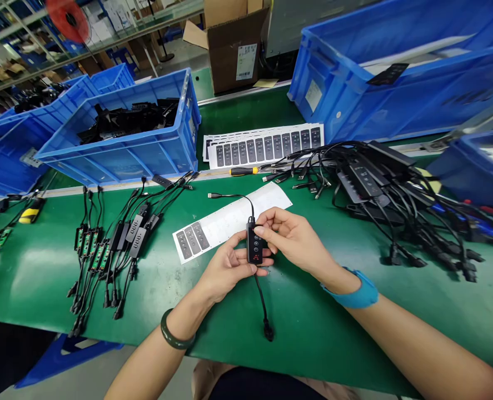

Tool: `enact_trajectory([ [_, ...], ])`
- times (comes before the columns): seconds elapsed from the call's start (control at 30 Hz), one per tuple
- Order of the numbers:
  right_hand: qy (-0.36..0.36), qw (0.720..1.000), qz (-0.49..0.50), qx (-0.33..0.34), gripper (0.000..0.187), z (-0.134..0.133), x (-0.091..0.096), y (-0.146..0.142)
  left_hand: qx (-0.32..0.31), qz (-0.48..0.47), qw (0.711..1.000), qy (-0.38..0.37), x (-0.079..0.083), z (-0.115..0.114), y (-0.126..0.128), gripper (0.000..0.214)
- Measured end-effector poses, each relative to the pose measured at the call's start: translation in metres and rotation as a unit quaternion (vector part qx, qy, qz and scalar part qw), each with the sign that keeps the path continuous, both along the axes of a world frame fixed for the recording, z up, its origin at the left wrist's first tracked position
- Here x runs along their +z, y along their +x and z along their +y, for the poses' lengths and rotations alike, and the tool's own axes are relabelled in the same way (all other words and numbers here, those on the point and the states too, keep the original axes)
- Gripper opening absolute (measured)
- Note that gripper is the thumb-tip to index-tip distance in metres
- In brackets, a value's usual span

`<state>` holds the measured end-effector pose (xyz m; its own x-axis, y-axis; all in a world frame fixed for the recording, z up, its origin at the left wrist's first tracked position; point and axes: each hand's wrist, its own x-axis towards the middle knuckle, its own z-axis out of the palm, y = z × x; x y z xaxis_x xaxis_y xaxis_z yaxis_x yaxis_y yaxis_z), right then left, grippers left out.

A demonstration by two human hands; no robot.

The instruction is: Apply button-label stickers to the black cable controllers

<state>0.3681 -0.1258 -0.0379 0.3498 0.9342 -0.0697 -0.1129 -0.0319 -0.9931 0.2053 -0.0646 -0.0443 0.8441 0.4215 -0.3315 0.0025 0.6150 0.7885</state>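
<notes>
My left hand (229, 265) is closed round a small black inline controller (253, 256) from below and the left side. Its front carries a dark label with white button icons and a red mark. A short cable with a USB plug (213, 195) leaves its top, and another cable ends in a black connector (268, 330) below. With thumb and fingers pinched, my right hand (285, 233) is at the label's upper right edge, where a dark corner shows. Behind the hands lies a white label sheet (229, 219) with three grey labels left on it.
Several cabled controllers, some with bare green circuit boards (100, 256), lie left. A heap of black cabled units (365, 183) lies right. Behind are stacked label sheets (267, 149), a screwdriver (243, 171), blue bins (121, 161) and a cardboard box (229, 55). A yellow-black tool (32, 211) lies far left.
</notes>
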Motion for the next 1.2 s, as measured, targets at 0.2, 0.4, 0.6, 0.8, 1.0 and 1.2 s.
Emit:
enact_trajectory([
  [0.2,-0.003,1.000,0.004,-0.004,0.031,0.0005,-0.0001,-0.0007,0.003,0.006,1.000,-0.003,-0.0002,-0.0002,0.0000,0.068],
  [0.4,-0.001,1.000,-0.003,0.002,0.030,-0.0003,-0.0023,0.0005,0.001,0.006,1.000,-0.003,0.0001,-0.0003,-0.0002,0.069],
  [0.6,-0.008,1.000,0.002,0.005,0.031,-0.0001,-0.0007,0.0006,-0.003,0.009,1.000,0.002,0.0009,-0.0003,0.0000,0.068],
  [0.8,-0.012,1.000,0.001,0.001,0.034,0.0005,0.0023,-0.0003,-0.002,0.008,1.000,0.000,0.0022,-0.0001,0.0004,0.068],
  [1.0,-0.008,1.000,-0.008,-0.004,0.031,0.0001,0.0005,-0.0010,-0.002,0.009,1.000,0.002,0.0042,-0.0012,0.0007,0.066],
  [1.2,-0.006,0.999,-0.049,-0.023,0.028,-0.0002,-0.0035,-0.0030,0.008,0.019,1.000,0.012,0.0042,-0.0031,0.0017,0.065],
])
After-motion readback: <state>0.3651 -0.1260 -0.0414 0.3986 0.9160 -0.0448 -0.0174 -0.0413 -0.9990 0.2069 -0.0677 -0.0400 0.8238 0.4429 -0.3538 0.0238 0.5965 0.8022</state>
